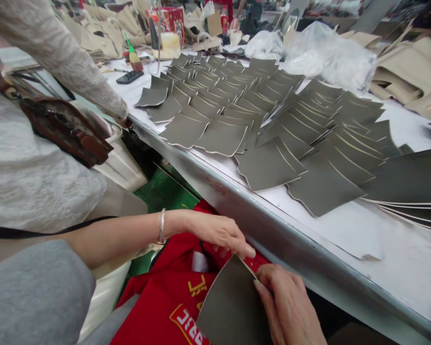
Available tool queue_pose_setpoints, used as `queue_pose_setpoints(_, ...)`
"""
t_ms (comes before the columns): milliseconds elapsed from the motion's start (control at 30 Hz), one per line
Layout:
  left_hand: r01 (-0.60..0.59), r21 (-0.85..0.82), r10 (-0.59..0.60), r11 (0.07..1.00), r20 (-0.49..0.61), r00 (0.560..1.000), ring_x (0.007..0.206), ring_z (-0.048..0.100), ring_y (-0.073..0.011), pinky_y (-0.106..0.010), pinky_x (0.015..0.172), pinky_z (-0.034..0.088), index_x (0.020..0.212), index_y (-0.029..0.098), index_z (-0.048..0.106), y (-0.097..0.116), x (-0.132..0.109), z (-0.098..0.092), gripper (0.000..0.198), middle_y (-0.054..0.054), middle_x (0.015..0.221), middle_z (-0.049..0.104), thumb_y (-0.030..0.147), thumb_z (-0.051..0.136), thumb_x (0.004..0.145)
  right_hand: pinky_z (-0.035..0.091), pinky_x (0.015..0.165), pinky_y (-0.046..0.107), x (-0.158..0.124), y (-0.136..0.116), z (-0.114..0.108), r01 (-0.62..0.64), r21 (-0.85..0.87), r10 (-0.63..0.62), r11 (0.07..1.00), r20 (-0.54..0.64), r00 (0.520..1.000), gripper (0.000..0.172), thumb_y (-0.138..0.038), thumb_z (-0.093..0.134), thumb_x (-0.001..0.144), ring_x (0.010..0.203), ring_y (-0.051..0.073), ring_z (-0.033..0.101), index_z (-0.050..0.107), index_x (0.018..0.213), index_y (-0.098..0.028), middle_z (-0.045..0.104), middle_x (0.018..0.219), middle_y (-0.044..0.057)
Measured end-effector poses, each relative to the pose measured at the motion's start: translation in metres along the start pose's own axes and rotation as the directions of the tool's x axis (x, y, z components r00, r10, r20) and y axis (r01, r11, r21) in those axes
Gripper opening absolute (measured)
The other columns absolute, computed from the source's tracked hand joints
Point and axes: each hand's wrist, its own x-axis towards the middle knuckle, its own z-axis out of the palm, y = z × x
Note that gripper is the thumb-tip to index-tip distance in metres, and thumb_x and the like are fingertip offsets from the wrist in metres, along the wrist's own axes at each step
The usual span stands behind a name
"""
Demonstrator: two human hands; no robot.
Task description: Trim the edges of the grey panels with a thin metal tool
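Note:
Low in the view, both my hands hold one grey leather piece (233, 306) over my red apron (172, 297). My left hand (219, 232), with a silver bangle on its wrist, pinches the piece's top corner with its fingertips. My right hand (290, 306) grips the piece's right edge, fingers curled closed. On the white table (398, 258) ahead, several rows of the same grey curved pieces (273, 120) lie overlapped like tiles.
A person in a white lace top (28, 158) with a brown bag (64, 127) stands at my left, one arm reaching to the table edge. Clear plastic bags (323, 52), beige cut pieces (413, 72), a brush (133, 55) and a black phone (129, 76) lie farther back.

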Motion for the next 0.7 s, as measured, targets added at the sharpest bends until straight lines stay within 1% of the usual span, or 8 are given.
queue_pose_setpoints(67,0.010,0.157,-0.004,0.988,-0.035,0.999,0.063,0.055,-0.0098,-0.019,0.057,0.040,0.091,0.013,0.068,0.003,-0.006,0.002,0.022,0.001,0.071,0.062,0.031,0.072,0.081,0.044,0.059,0.027,0.000,0.003,0.000,-0.007,-0.029,0.007,1.000,-0.003,1.000,0.016,-0.028,0.042,0.097,0.063,0.015,0.055,0.043,0.081,-0.024,0.058,0.075,0.000)
queue_pose_setpoints(100,0.012,0.199,0.000,0.980,-0.062,0.998,0.064,0.055,-0.0097,-0.018,0.058,0.040,0.092,0.013,0.068,0.002,-0.007,0.004,0.020,0.002,0.071,0.062,0.025,0.074,0.078,0.044,0.060,0.027,0.000,0.003,0.000,-0.010,-0.043,0.010,0.999,-0.007,1.000,0.017,-0.029,0.041,0.098,0.063,0.016,0.055,0.043,0.081,-0.024,0.058,0.075,0.000)
queue_pose_setpoints(200,0.002,0.227,0.036,0.974,-0.165,0.986,0.063,0.055,-0.0085,-0.017,0.058,0.039,0.090,0.014,0.068,-0.002,-0.007,0.013,0.011,0.003,0.068,0.060,0.018,0.070,0.080,0.042,0.062,0.028,0.003,0.001,0.000,-0.007,-0.064,0.004,0.998,-0.044,0.999,0.019,-0.028,0.038,0.098,0.062,0.015,0.055,0.043,0.080,-0.024,0.059,0.075,0.000)
queue_pose_setpoints(267,-0.019,0.234,0.069,0.972,-0.205,0.976,0.063,0.054,-0.0079,-0.017,0.059,0.038,0.088,0.015,0.068,-0.004,-0.007,0.018,0.008,0.004,0.066,0.058,0.016,0.068,0.080,0.041,0.063,0.028,0.006,-0.001,0.000,0.014,-0.073,-0.019,0.997,-0.070,0.997,0.018,-0.026,0.037,0.098,0.066,0.015,0.057,0.045,0.082,-0.023,0.061,0.082,0.002)
queue_pose_setpoints(367,-0.041,0.232,0.095,0.972,-0.226,0.969,0.061,0.052,-0.0076,-0.018,0.058,0.037,0.085,0.014,0.067,-0.003,-0.007,0.022,0.008,0.005,0.064,0.055,0.010,0.066,0.078,0.040,0.067,0.027,0.008,-0.003,-0.001,0.026,-0.077,-0.031,0.997,-0.067,0.997,0.015,-0.025,0.039,0.098,0.077,0.015,0.059,0.047,0.085,-0.023,0.063,0.094,0.003)
queue_pose_setpoints(533,-0.064,0.243,0.121,0.968,-0.226,0.967,0.061,0.050,-0.0075,-0.018,0.057,0.037,0.086,0.014,0.068,0.000,-0.008,0.025,0.015,0.005,0.066,0.055,0.006,0.063,0.075,0.037,0.061,0.027,0.014,-0.011,-0.008,0.005,-0.027,-0.008,1.000,-0.086,0.996,0.019,-0.024,0.037,0.098,0.063,0.015,0.053,0.046,0.082,-0.024,0.057,0.073,-0.001)
queue_pose_setpoints(633,-0.054,0.288,0.123,0.956,-0.230,0.965,0.060,0.051,-0.0070,-0.017,0.057,0.038,0.088,0.016,0.070,0.003,-0.009,0.026,0.019,0.005,0.068,0.055,0.006,0.061,0.074,0.036,0.059,0.028,0.017,-0.015,-0.012,0.004,-0.033,-0.006,0.999,-0.078,0.997,0.019,-0.023,0.037,0.098,0.061,0.016,0.051,0.045,0.080,-0.024,0.055,0.070,-0.001)
queue_pose_setpoints(700,-0.045,0.281,0.112,0.959,-0.225,0.968,0.059,0.051,-0.0068,-0.016,0.056,0.038,0.087,0.014,0.070,0.005,-0.009,0.028,0.015,0.004,0.067,0.055,0.008,0.063,0.076,0.036,0.059,0.028,0.016,-0.015,-0.013,-0.001,-0.034,-0.001,0.999,-0.050,0.999,0.018,-0.021,0.039,0.097,0.061,0.016,0.052,0.044,0.080,-0.024,0.055,0.071,-0.001)
